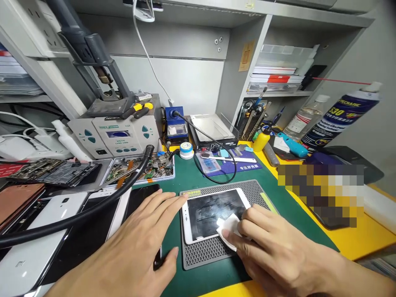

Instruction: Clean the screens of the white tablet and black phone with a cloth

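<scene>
Crowded bench [349, 243], black hose [102, 209] across phones [34, 262], left hand [140, 235] flat, empty, right hand [272, 239] tight on white pad [230, 231] against tablet [204, 216]

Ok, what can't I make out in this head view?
All head view:
- White-framed device: lower right corner, behind the right hand and white wipe.
- Black slab: partly behind the left hand.
- Clear bottle: label's fine print, too small.
- Right side: something under pixelation.
</scene>
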Motion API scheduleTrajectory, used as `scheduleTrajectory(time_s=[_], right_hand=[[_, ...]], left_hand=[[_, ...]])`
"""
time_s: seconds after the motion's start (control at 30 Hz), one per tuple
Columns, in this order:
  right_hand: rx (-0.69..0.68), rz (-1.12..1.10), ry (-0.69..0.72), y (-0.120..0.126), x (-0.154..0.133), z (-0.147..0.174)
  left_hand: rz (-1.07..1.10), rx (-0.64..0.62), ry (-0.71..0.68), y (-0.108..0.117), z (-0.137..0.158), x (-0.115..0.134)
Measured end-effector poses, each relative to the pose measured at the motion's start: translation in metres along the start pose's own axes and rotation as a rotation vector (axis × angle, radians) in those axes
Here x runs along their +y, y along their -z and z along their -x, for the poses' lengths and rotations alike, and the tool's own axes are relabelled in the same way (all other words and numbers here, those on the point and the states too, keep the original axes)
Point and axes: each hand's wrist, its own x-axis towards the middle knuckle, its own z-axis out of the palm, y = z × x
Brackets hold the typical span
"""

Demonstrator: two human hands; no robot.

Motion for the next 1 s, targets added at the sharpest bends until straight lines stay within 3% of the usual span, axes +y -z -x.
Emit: scheduleTrajectory(time_s=[0.37,0.53,1.0], right_hand=[[0.113,0.048,-0.207,0.006,-0.002,0.042],[0.129,0.060,-0.271,0.007,-0.005,0.050],[0.211,-0.049,-0.397,0.003,-0.006,0.060]], left_hand=[[-0.163,0.263,-0.066,-0.037,-0.003,-0.011],[-0.147,0.261,-0.040,-0.047,0.002,-0.016],[-0.119,0.285,-0.038,-0.047,0.000,-0.017]])
